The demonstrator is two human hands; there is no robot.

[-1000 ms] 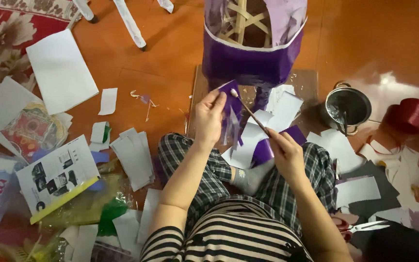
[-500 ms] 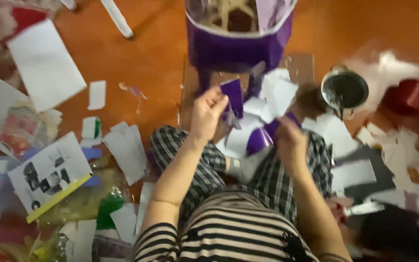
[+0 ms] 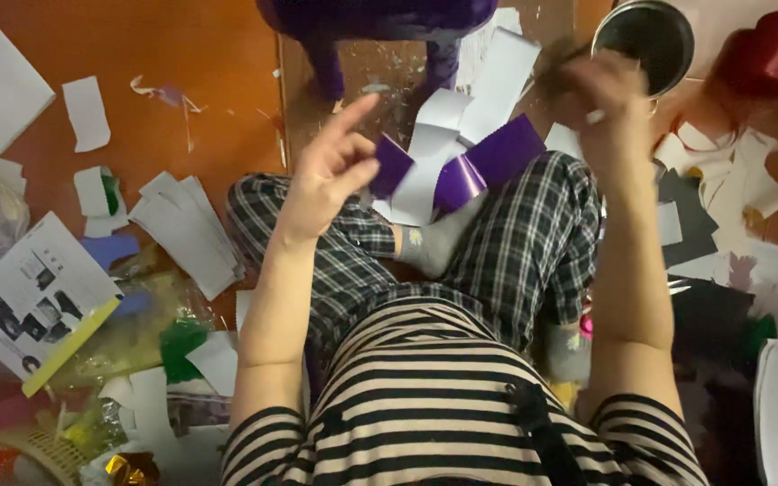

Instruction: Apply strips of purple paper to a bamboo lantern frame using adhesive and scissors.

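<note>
While my left hand [image 3: 330,171] spreads open above purple paper strips [image 3: 461,171], my blurred right hand [image 3: 601,94] closes near the metal pot [image 3: 646,36], its grip unclear.

A metal pot [image 3: 655,36] sits at the upper right; far left of it lie a printed leaflet [image 3: 33,301] (black-and-white pictures), a stack of white paper strips [image 3: 186,229] and green scraps [image 3: 177,346].

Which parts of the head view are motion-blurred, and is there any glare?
Head view: right hand smeared by motion blur, whatever it holds unreadable; left hand fairly sharp; purple paper strips crisp; metal pot rim slightly soft; no strong glare on the orange floor, lighting even.
</note>
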